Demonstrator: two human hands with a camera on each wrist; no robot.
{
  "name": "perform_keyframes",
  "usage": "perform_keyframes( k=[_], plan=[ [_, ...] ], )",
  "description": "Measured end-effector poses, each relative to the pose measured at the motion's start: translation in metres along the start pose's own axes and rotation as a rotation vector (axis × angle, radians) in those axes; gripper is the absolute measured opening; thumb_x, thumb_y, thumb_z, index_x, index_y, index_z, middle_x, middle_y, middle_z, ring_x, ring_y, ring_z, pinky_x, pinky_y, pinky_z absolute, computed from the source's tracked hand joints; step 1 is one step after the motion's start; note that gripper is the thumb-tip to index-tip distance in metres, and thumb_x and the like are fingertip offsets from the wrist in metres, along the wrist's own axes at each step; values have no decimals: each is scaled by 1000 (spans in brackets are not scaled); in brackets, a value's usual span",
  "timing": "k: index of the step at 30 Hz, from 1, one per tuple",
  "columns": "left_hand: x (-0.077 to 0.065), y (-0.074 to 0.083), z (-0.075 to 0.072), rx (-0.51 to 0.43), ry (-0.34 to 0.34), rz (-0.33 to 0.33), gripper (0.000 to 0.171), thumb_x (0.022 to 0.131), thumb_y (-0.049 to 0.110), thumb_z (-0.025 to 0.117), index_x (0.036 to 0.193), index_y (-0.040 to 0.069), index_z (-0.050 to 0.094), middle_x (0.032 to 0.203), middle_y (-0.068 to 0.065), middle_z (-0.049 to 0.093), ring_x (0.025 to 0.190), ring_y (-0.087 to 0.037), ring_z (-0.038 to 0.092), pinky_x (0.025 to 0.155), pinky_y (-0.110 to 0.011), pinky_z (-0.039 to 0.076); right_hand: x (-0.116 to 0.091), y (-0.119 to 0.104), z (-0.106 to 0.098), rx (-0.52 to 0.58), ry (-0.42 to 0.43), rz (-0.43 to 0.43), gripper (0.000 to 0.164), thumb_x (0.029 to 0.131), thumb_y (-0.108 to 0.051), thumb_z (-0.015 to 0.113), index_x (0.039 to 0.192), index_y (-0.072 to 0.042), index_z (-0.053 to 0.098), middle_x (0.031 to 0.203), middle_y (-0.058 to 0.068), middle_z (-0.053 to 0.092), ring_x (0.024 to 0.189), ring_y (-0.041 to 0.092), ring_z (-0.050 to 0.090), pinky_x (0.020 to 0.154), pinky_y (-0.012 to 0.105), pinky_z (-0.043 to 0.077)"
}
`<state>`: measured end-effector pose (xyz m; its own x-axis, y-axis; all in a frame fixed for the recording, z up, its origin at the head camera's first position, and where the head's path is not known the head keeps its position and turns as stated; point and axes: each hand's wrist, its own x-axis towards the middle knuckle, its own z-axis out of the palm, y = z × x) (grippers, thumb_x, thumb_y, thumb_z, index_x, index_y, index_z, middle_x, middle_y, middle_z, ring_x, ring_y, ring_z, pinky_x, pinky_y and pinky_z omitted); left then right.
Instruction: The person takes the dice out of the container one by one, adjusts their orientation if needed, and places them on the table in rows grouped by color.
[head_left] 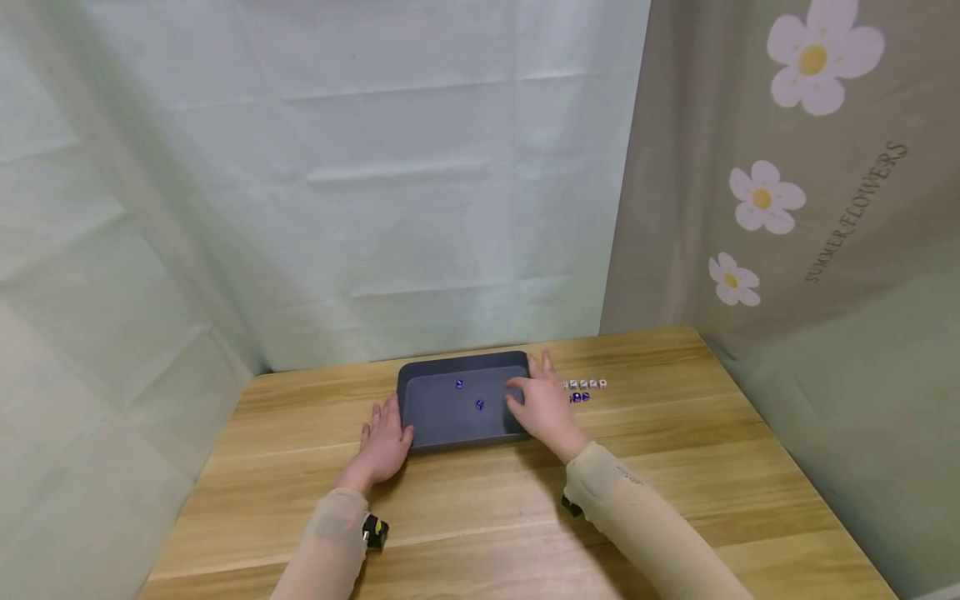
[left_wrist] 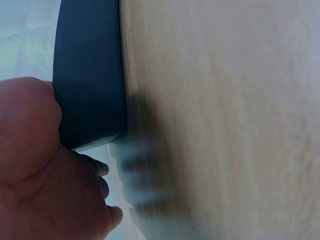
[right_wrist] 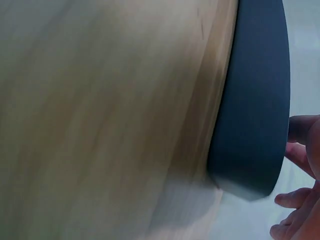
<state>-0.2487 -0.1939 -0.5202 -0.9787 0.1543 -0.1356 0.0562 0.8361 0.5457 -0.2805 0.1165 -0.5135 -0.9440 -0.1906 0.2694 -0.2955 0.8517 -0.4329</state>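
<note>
A dark grey rectangular tray [head_left: 457, 433] lies on the table with two blue dice inside, one blue die [head_left: 460, 384] toward the back and another blue die [head_left: 480, 405] near the middle. My left hand [head_left: 384, 442] rests along the tray's left side, fingers extended and thumb at the front left corner. In the left wrist view, that hand [left_wrist: 40, 165] touches the end of the tray's wall [left_wrist: 90, 75]. Over the tray's right end is my right hand [head_left: 546, 408], its thumb and index finger parted above the inside with nothing visible between them.
Right of the tray, a row of white dice [head_left: 583, 384] sits behind several blue dice [head_left: 577, 397], partly hidden by my right hand. The wooden table [head_left: 480, 525] meets a pale curtain [head_left: 375, 208] behind. A flower-print curtain [head_left: 675, 208] hangs on the right.
</note>
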Motion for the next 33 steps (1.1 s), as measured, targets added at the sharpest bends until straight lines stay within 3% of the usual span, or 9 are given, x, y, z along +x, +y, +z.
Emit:
perform_keyframes(
  k=[10, 16, 20, 27, 33],
  plan=[
    [3, -10, 6, -34, 8, 27, 77, 113, 24, 43, 166, -10, -2, 174, -34, 1, 160, -52, -9, 122, -73, -4, 5, -25, 21, -40, -33, 10, 25, 95, -34, 83, 116, -21, 84, 162, 29, 42, 157, 53, 20, 123, 62, 29],
    [3, -14, 8, -72, 31, 44, 78, 112, 24, 46, 166, -10, 1, 173, -35, 2, 159, -53, -9, 121, -74, -5, 10, -36, 33, -54, -69, 28, 25, 96, -37, 82, 117, -24, 84, 164, 26, 42, 160, 49, 15, 129, 53, 20],
    [4, -16, 10, -51, 15, 43, 78, 113, 25, 44, 166, -10, -1, 173, -35, 1, 159, -54, -10, 121, -74, -5, 11, -39, 40, -92, -85, 38, 24, 96, -40, 82, 116, -25, 84, 165, 25, 41, 161, 47, 15, 129, 51, 19],
    [2, -7, 7, -23, 14, 27, 76, 113, 21, 43, 166, -11, -1, 173, -35, 2, 159, -54, -8, 122, -74, -3, 11, -37, 44, -147, -80, 21, 24, 97, -40, 81, 115, -24, 84, 165, 24, 42, 161, 47, 15, 129, 52, 21],
    [8, -15, 11, -49, 25, 48, 79, 112, 25, 45, 167, -8, -1, 173, -35, 2, 159, -54, -9, 121, -75, -6, 12, -38, 44, -213, -67, -23, 26, 98, -42, 79, 115, -22, 84, 164, 24, 44, 161, 45, 19, 129, 51, 22]
  ],
)
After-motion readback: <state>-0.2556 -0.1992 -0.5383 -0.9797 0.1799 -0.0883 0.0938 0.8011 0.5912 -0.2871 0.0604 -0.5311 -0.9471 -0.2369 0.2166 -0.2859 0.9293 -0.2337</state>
